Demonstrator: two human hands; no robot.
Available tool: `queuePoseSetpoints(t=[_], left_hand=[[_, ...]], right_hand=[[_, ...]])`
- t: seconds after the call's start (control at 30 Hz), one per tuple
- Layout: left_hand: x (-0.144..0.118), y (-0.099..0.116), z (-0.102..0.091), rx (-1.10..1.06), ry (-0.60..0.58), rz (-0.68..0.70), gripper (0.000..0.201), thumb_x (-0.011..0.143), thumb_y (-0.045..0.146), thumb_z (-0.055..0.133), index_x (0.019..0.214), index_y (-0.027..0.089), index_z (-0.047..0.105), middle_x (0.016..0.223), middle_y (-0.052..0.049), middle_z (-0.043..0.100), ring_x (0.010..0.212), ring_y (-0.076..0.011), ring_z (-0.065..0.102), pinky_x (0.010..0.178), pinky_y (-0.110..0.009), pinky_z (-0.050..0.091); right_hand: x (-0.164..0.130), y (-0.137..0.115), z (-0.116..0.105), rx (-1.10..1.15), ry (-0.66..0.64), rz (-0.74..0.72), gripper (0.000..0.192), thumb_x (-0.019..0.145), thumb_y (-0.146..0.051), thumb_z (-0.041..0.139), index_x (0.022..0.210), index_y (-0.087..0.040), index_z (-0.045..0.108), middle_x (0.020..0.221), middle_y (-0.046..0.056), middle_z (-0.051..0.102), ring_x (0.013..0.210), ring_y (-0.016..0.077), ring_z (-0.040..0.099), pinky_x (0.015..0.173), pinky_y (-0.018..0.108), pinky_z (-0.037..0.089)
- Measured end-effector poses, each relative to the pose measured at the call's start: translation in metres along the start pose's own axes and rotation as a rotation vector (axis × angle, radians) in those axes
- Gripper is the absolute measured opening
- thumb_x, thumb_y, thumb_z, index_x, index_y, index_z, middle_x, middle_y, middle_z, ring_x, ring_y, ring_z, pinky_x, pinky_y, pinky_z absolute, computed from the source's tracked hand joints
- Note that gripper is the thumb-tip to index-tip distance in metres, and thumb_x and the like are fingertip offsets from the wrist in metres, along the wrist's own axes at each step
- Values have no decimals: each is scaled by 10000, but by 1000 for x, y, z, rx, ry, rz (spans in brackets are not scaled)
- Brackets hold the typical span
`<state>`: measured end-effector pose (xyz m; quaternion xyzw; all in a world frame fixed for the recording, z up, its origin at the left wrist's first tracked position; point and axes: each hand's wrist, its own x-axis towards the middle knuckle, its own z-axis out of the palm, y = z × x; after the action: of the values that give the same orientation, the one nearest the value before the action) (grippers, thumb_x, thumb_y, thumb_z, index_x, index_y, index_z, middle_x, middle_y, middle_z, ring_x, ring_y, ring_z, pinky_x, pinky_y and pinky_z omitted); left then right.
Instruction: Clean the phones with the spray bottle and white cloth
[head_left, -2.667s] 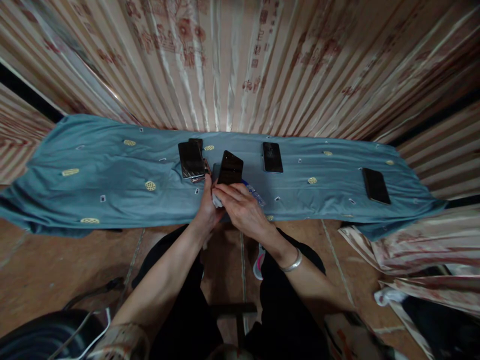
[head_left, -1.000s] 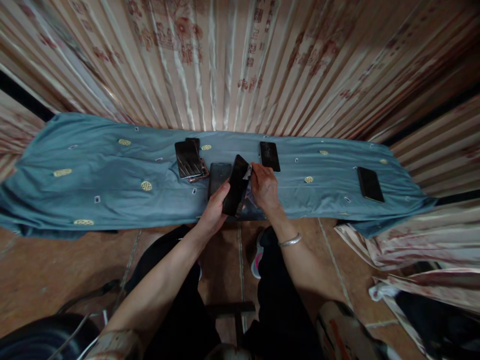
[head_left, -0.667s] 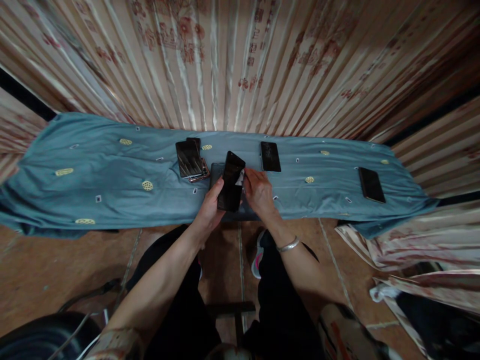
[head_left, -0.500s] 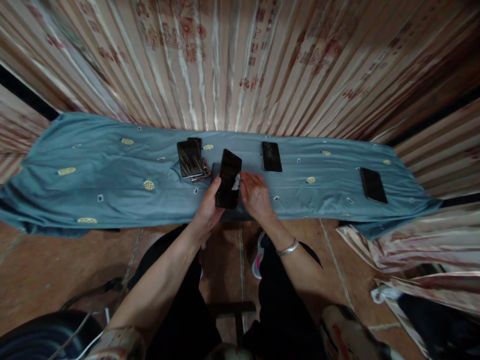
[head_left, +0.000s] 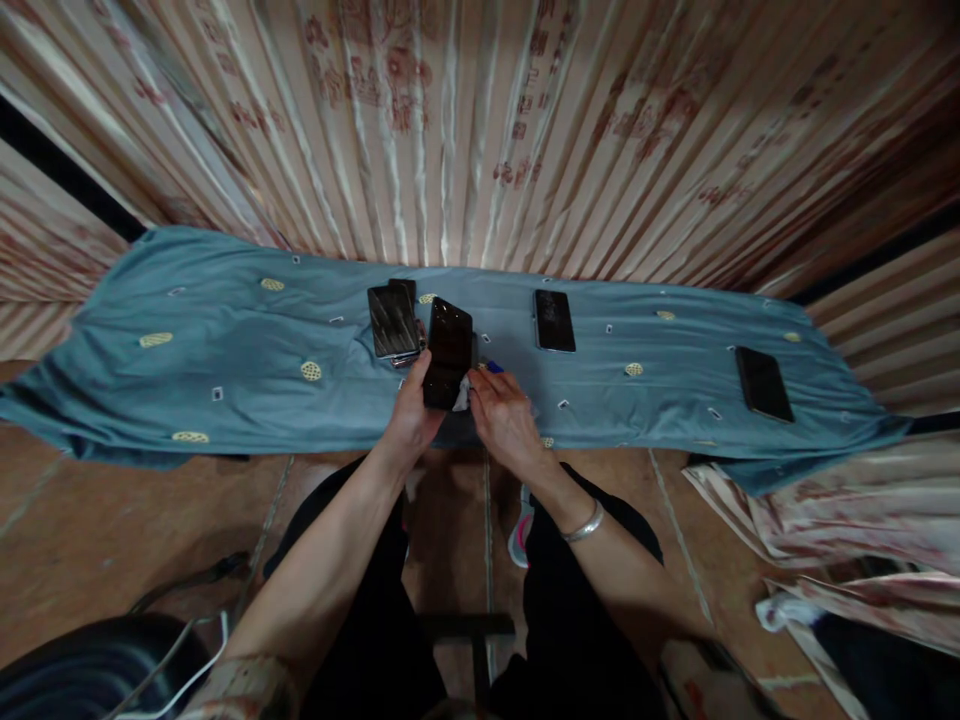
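Observation:
My left hand (head_left: 412,408) is closed around the lower left side of a black smartphone (head_left: 450,345), held tilted above the cloth with its dark screen toward me. My right hand (head_left: 506,412) pinches a small white wipe (head_left: 462,394) against the phone's lower right edge. A bit of blue (head_left: 494,367) shows just behind the right fingers; what it belongs to is unclear. Left of the held phone lies a stack of phones, topped by one with a streaked screen (head_left: 393,321). The lower ones are partly hidden.
A blue-green cloth (head_left: 247,350) with yellow patches covers the long table. One phone (head_left: 554,320) lies right of centre, another dark phone (head_left: 763,384) near the right end. A pleated patterned curtain (head_left: 465,140) hangs behind. A black round object (head_left: 97,665) with a white cable stands lower left.
The wipe and my right hand have moved down from the phone's right middle to its lower right edge. The held phone stands a little more upright and nearer the stack. The view has shifted slightly.

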<state>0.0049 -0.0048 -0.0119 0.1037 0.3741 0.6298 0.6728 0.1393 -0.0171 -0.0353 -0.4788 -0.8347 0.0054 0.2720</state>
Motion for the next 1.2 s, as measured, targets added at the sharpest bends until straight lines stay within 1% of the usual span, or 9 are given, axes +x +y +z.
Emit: queuePoseSetpoints(t=[0.2, 0.33, 0.47, 0.7, 0.8, 0.9, 1.0, 1.07, 1.2], left_hand=[[3, 2, -2, 15, 18, -30, 461, 1028, 378, 392, 850, 141, 745, 722, -65, 767, 751, -195, 743, 830, -312, 572], [6, 0, -4, 10, 11, -17, 428, 1009, 402, 426, 861, 141, 731, 734, -67, 768, 820, -207, 755, 880, -332, 580], [6, -4, -6, 39, 26, -28, 395, 965, 461, 498, 943, 141, 728, 799, -78, 783, 912, -231, 759, 883, -354, 597], [4, -7, -9, 45, 39, -15, 351, 968, 409, 528, 1063, 133, 725, 845, -52, 781, 912, -191, 757, 901, -307, 597], [0, -8, -7, 63, 10, -32, 399, 981, 461, 515, 1057, 140, 739, 845, -49, 774, 925, -193, 749, 909, -306, 590], [-5, -10, -2, 71, -21, 24, 427, 992, 497, 506, 1050, 148, 747, 843, -37, 764, 916, -184, 738, 914, -300, 576], [-9, -14, 4, 44, 21, 73, 331, 986, 455, 552, 1006, 188, 745, 777, 15, 730, 847, -145, 720, 894, -252, 557], [-11, -18, 6, 17, 63, 61, 267, 980, 418, 576, 936, 208, 736, 747, 36, 709, 830, -129, 711, 896, -231, 544], [-11, -26, 7, -13, 67, -8, 246, 992, 376, 559, 868, 222, 706, 769, 28, 718, 928, -140, 716, 964, -270, 535]], right_hand=[[-6, -9, -2, -28, -30, -61, 329, 1022, -147, 469, 1264, -69, 678, 1197, 193, 718, 1086, 259, 645, 1024, 399, 511], [-6, -12, -3, -49, -2, -104, 326, 1024, -140, 460, 1247, -83, 692, 1186, 181, 723, 1062, 254, 648, 1032, 407, 521], [-5, -18, -5, -8, 21, -149, 347, 1022, -127, 453, 1284, -112, 681, 1213, 167, 721, 1087, 250, 640, 1046, 425, 529], [-6, -30, -7, 58, 29, -221, 373, 1029, -132, 426, 1300, -103, 679, 1254, 168, 708, 1126, 246, 631, 1049, 402, 543], [-6, -31, -7, 58, 49, -238, 377, 1036, -141, 411, 1295, -91, 681, 1246, 164, 713, 1106, 240, 634, 1052, 386, 539], [-4, -28, -6, 54, 72, -231, 385, 1031, -126, 400, 1294, -82, 678, 1258, 165, 711, 1119, 240, 633, 1083, 396, 518], [0, -22, -6, 51, 63, -185, 387, 1024, -113, 410, 1304, -115, 678, 1288, 158, 703, 1149, 243, 626, 1098, 425, 506], [3, -18, -6, 39, 61, -162, 383, 1024, -115, 419, 1307, -119, 678, 1293, 160, 701, 1151, 245, 627, 1092, 424, 508], [10, -9, -6, 11, 85, -133, 374, 1033, -146, 425, 1304, -99, 680, 1286, 168, 702, 1148, 247, 631, 1081, 399, 511]])
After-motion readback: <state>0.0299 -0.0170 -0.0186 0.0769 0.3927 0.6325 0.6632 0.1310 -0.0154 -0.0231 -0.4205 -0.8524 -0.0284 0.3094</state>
